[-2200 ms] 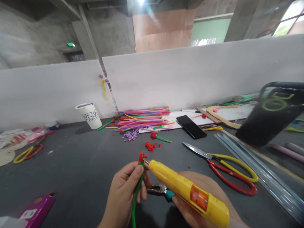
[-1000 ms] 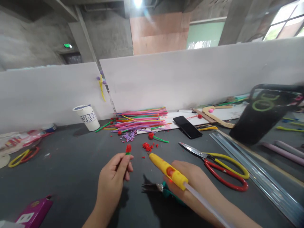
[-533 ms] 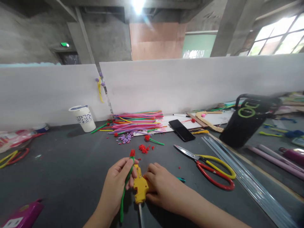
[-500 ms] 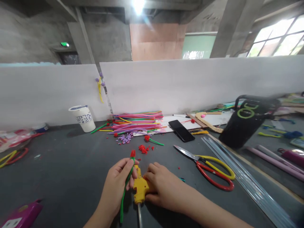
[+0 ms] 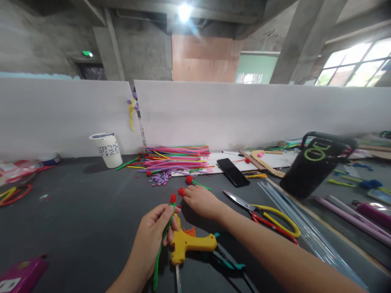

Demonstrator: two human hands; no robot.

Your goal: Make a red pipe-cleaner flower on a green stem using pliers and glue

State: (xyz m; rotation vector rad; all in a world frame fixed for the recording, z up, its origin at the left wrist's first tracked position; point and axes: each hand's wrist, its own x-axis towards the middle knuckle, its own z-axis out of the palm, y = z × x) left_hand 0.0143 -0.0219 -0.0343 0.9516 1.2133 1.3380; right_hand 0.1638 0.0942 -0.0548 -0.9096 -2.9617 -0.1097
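Observation:
My left hand (image 5: 157, 230) is closed round a green pipe cleaner (image 5: 159, 254), whose upper end carries a short red piece (image 5: 172, 198). Just right of it lies a yellow hot glue gun (image 5: 186, 243) on its side, a clear glue stick (image 5: 178, 277) coming out of its rear end. Farther forward, my right hand (image 5: 201, 200) has its fingers bent down together onto the small pile of red pipe-cleaner bits (image 5: 181, 191). Whether a bit is pinched there is hidden. Behind that hand sits a red pompom-like head (image 5: 189, 180) on a green stem.
Open scissors (image 5: 259, 209) lie on the right beside clear glue sticks (image 5: 293, 215). A black phone (image 5: 233, 171), a bundle of pipe cleaners (image 5: 177, 156), purple bits (image 5: 161, 178), a white cup (image 5: 106, 149) and a black bottle (image 5: 311, 167) stand or lie farther back. A teal stand (image 5: 227, 262) is under the gun.
My right hand has let go of the glue gun and moved forward to the red bits. The gun now shows whole on the table. My left hand keeps its hold.

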